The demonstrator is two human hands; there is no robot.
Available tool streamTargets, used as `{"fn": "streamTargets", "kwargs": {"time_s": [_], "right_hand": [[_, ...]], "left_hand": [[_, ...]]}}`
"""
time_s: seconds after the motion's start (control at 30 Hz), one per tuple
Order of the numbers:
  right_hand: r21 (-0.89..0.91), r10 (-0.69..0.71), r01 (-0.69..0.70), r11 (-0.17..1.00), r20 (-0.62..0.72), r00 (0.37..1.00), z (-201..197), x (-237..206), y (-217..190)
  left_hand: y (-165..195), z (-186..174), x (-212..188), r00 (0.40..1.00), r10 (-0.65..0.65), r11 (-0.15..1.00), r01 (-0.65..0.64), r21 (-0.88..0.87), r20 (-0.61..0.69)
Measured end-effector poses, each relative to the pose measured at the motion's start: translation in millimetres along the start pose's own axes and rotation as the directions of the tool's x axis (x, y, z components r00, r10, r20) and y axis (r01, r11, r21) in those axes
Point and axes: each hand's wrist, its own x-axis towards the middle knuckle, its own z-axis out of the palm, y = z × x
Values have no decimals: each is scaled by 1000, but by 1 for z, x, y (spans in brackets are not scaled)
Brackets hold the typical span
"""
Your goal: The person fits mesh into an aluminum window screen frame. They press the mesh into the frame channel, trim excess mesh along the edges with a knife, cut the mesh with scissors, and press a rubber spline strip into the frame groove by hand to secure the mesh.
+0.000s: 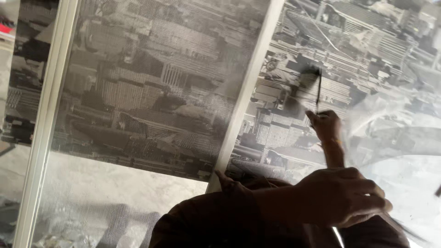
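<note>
**Hands on the printed glass**

My right hand [342, 195] is low in the view, near the bottom edge, fingers curled narrow over a thin dark strip [404, 229] that trails off to the lower right; I cannot tell how firmly I hold it. My left hand [325, 125] is farther up against the glass panel [151, 92], fingers pinched shut on a thin dark tool [318, 89] that stands upright from my fingertips. The panel carries a grey printed city film. A clear film sheet [395, 124] curls away just right of that hand. A white frame bar [250, 82] slants down just left of it.
</note>
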Motion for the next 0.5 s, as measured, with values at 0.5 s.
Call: {"fn": "streamTargets", "kwargs": {"time_s": [0.5], "right_hand": [[-214,-120,155,964,169,978,18,-134,130]], "left_hand": [[-10,-48,-25,1000,26,997,-24,-77,17]]}}
